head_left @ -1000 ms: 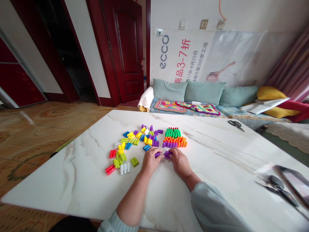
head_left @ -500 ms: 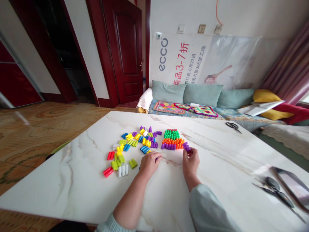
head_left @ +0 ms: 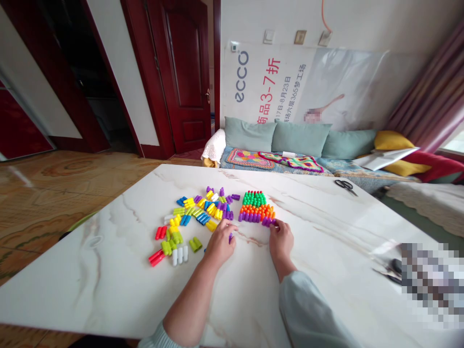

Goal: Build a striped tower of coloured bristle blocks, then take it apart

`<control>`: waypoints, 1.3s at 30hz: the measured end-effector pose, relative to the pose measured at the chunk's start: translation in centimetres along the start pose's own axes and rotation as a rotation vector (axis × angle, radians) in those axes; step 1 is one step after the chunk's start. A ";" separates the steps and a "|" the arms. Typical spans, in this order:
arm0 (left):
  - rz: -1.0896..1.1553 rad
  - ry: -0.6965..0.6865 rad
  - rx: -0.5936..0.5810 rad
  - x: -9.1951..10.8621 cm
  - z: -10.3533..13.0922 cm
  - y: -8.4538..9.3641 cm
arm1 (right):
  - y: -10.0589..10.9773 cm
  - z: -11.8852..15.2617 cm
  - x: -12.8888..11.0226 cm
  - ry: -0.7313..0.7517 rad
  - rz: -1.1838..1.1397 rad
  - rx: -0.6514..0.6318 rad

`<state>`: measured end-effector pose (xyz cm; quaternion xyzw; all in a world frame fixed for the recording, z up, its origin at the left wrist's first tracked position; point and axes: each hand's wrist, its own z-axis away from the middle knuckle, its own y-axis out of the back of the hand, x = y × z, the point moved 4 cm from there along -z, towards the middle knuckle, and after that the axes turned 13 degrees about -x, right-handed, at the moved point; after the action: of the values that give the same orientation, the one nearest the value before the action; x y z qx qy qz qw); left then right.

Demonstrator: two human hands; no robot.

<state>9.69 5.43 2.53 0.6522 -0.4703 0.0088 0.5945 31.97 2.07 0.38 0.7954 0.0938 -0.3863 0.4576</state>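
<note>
My right hand pinches a purple bullet-shaped plastic piece at the right end of a row of purple pieces. That row fronts a block of orange pieces, green pieces and a few red tips at the back. In my left hand, another purple piece shows partly between thumb and fingers. Just beyond that hand lie loose yellow pieces and blue pieces. Lime-green pieces and white pieces are to its left.
Red pieces mark the left side of the loose pile on the marbled white table. Black-handled scissors lie near the far right edge. Another dark-handled tool is at the right, beside a blurred patch. A sofa stands behind the table.
My right hand has brought its purple piece down and left, against the end of the purple row. My left hand has shifted slightly, showing more of its purple piece. The view has moved a little.
</note>
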 end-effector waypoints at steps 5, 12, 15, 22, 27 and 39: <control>0.002 0.060 -0.026 -0.2 0.0 0.0 | 0.8 0.4 -0.3 -0.027 -0.090 0.105; 0.013 0.042 -0.031 -0.5 -0.1 -0.3 | 0.7 0.8 -1.7 0.025 0.012 -0.111; 0.017 0.025 -0.025 -0.6 -0.1 -0.4 | 0.6 0.7 -2.0 0.025 0.043 -0.162; 0.058 -0.036 0.040 -0.9 -0.3 -0.5 | 0.6 0.7 -2.2 0.007 0.087 -0.197; 0.122 -0.092 0.074 -0.5 -0.3 -0.1 | 0.7 0.7 -2.2 0.011 0.082 -0.172; 0.226 -0.128 -0.071 -0.3 -0.3 -1.1 | -0.2 3.5 -6.5 0.661 0.012 -0.545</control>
<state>10.39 5.63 1.60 0.5726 -0.5778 0.0177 0.5814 25.55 0.76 3.84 0.7269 0.3292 -0.0689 0.5987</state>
